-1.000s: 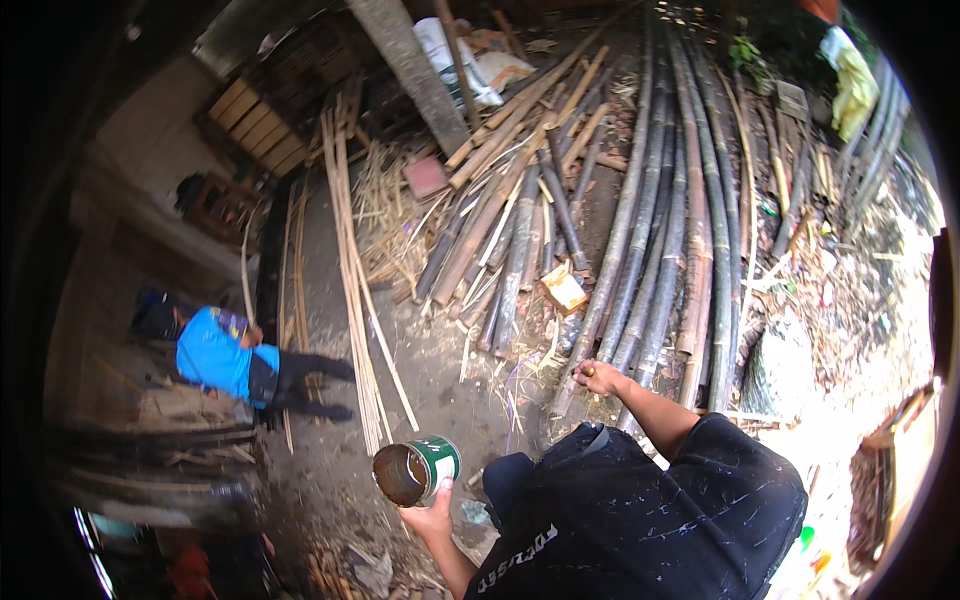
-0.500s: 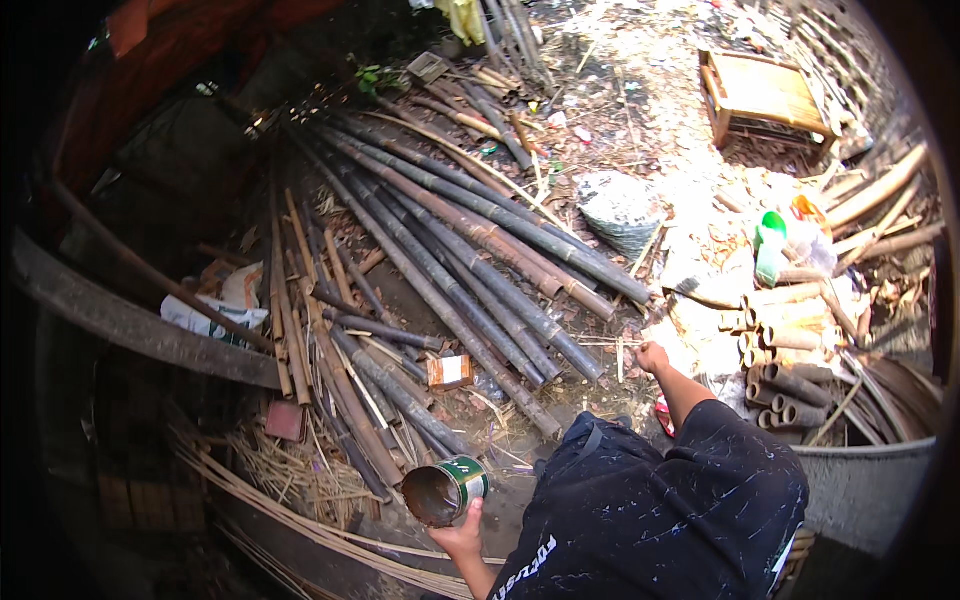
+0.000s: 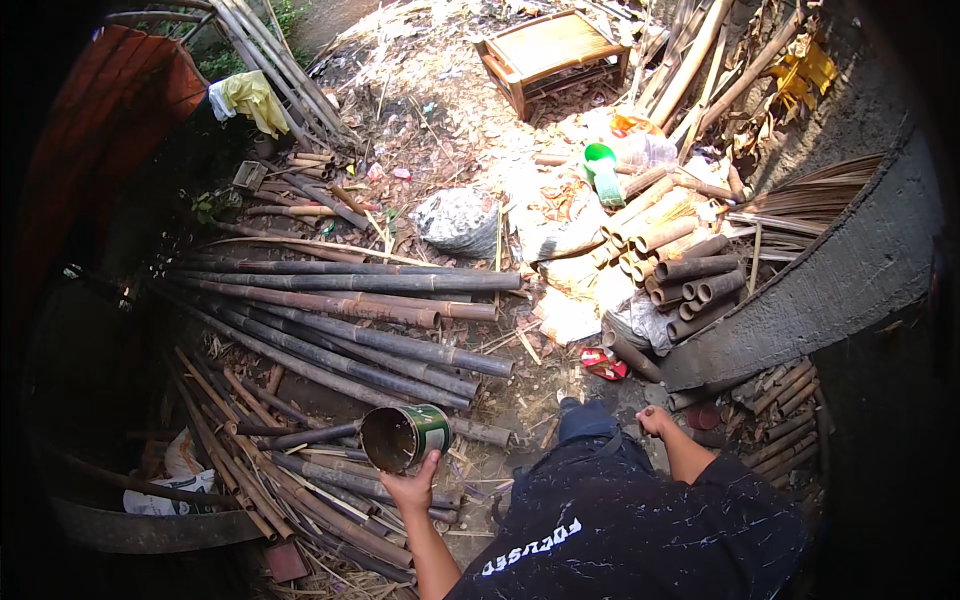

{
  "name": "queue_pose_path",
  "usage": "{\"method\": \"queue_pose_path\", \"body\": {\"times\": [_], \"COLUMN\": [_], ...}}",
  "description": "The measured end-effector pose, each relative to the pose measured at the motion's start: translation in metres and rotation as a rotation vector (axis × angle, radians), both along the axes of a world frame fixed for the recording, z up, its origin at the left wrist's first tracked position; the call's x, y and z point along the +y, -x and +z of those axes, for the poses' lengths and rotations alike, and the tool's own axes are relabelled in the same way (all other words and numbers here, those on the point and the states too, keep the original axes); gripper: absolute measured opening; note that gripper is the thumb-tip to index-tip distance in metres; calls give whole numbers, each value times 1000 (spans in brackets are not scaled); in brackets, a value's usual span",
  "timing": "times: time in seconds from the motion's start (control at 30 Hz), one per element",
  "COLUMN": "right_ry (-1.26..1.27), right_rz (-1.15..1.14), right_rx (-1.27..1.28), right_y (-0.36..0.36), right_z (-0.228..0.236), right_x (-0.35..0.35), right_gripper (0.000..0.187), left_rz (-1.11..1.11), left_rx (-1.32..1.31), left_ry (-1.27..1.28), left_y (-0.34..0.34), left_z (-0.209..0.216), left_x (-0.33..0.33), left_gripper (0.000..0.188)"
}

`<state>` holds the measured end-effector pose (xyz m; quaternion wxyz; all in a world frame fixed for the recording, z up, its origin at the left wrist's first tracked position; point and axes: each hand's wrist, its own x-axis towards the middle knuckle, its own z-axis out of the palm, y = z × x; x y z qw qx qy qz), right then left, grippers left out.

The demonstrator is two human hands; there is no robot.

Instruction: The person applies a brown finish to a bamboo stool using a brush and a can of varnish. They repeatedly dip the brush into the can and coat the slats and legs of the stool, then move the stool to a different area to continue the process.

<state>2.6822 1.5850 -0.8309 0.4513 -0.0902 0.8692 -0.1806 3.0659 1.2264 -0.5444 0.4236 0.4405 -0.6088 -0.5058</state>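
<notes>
A green tin can (image 3: 433, 428) is held in my left hand (image 3: 412, 490), its fingers closed round the side. The can is tilted so its open mouth faces left, and its inside looks brown and dirty. Behind it lie long dark bamboo poles (image 3: 350, 345) on the ground. My right hand (image 3: 656, 420) hangs beside my right knee, its fingers curled closed. Whether anything small is inside that hand, I cannot make out. Ahead of it lie a red packet (image 3: 603, 363) and a short bamboo tube (image 3: 630, 356).
Cut bamboo tubes (image 3: 705, 285) are stacked at the right, beside a curved concrete wall (image 3: 810, 290). A filled sack (image 3: 455, 222) stands beyond the poles. Farther off is a low bamboo table (image 3: 560, 48). Thin bamboo strips (image 3: 250, 450) lie at the left.
My view has swung to the right, bringing in more of the concrete wall and tube stack. My left hand still holds the can; my right hand is now lower, nearer my leg.
</notes>
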Motion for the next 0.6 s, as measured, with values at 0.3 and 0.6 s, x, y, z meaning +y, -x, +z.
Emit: {"method": "queue_pose_path", "body": {"times": [0.3, 0.6], "right_ry": [74, 293], "right_rz": [-378, -549], "right_rx": [-146, -69], "right_y": [15, 114], "right_z": [-6, -23], "right_x": [54, 62], "right_gripper": [23, 18], "left_rz": [-252, -562], "left_rx": [192, 138], "left_ry": [20, -73], "left_y": [163, 296], "left_z": [29, 52], "left_x": [27, 82], "left_gripper": [60, 53]}}
